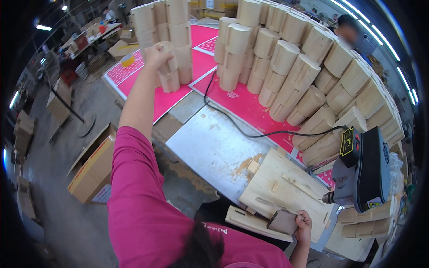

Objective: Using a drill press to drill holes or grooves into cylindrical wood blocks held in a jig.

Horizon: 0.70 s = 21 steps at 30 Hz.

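At the far left of the table, my left hand (158, 56) is closed around the upper part of a pale wooden cylinder (170, 67). Taller stacks of the same cylinders (181, 42) stand right behind it. Down near my lap, my right hand (304, 227) pinches the edge of a grey-brown flat pad (283, 222), whose exact kind I cannot make out. The pad rests against a long wooden piece with a slot (250, 219), lying at the front edge of a wooden board (286, 187).
A drill press (364, 169) stands at the right, its black cable (241, 129) crossing the table. Rows of stacked wooden cylinders (286, 58) fill the back right on pink sheets (268, 116). Yellow tape (128, 60) lies far left. An open carton (92, 167) stands on the floor.
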Each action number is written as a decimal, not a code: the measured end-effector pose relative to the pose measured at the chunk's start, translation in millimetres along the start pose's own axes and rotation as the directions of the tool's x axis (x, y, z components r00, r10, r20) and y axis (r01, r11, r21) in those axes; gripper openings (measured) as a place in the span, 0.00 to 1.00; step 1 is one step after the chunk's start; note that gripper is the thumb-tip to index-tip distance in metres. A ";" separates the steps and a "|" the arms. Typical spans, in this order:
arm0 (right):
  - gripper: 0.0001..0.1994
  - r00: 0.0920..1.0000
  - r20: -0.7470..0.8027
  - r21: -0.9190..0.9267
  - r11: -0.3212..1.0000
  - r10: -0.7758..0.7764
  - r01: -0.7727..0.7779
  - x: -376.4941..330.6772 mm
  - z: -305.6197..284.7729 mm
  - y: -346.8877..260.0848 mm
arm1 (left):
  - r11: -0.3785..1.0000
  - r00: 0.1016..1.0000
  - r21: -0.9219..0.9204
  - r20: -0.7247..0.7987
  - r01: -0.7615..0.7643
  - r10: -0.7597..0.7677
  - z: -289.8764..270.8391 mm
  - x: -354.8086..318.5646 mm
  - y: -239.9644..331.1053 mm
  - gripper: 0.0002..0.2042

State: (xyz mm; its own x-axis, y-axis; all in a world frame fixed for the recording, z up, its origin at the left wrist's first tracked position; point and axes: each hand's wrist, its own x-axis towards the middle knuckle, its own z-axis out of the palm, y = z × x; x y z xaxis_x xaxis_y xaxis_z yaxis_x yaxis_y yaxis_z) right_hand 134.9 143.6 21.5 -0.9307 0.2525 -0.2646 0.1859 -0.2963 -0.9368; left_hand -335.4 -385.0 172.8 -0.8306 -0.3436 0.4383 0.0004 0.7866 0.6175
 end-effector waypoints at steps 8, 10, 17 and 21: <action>0.11 0.995 -0.061 -0.002 0.997 0.080 -0.081 -2.2 3.8 -0.3 | 0.988 0.999 0.153 0.024 0.032 -0.036 54.1 46.4 -43.2 0.28; 0.11 0.991 -0.094 0.009 0.995 0.100 -0.100 -3.0 5.3 0.6 | 0.986 0.998 0.156 0.017 0.052 -0.055 59.2 40.6 -31.9 0.29; 0.12 0.992 -0.101 -0.009 0.997 0.079 -0.080 -2.6 5.6 -1.1 | 0.937 0.828 0.285 -0.461 -0.203 0.319 57.1 10.1 43.6 0.30; 0.11 0.989 -0.112 -0.027 0.994 0.099 -0.102 -5.3 4.8 -2.7 | 0.837 0.792 -0.142 -0.437 -0.529 0.427 92.2 40.8 138.1 0.35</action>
State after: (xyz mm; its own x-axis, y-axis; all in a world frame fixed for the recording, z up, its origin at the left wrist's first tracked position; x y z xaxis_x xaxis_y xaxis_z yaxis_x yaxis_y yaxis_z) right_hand 137.9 138.7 26.6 -0.8668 0.3233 -0.3795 0.2884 -0.2957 -0.9107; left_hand -420.5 -243.1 215.7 -0.4146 -0.1607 0.8957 0.5189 0.7669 0.3777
